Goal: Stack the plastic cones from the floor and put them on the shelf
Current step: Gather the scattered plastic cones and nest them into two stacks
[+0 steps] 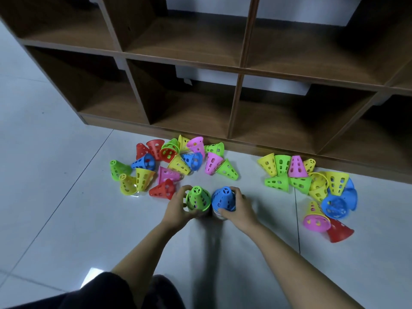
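Hands (178, 208) (239, 207) each clasp one cone, green (198, 198) and blue (223, 198).

Two cone heaps (176, 163) (312, 188) lie on the floor (66, 197) before the shelf (236, 70).

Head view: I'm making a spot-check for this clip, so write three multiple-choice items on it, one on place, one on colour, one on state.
1. Where do the loose cones lie?
A. floor before the shelf
B. inside the shelf
C. on a table

2. What colour is the cone in the right hand?
A. red
B. blue
C. pink

3. The cone in the left hand is
A. narrow end up
B. on its side
C. wide end up

Key: A, two heaps lie on the floor before the shelf; B, right hand holds the blue cone; A, left hand holds the green cone narrow end up.
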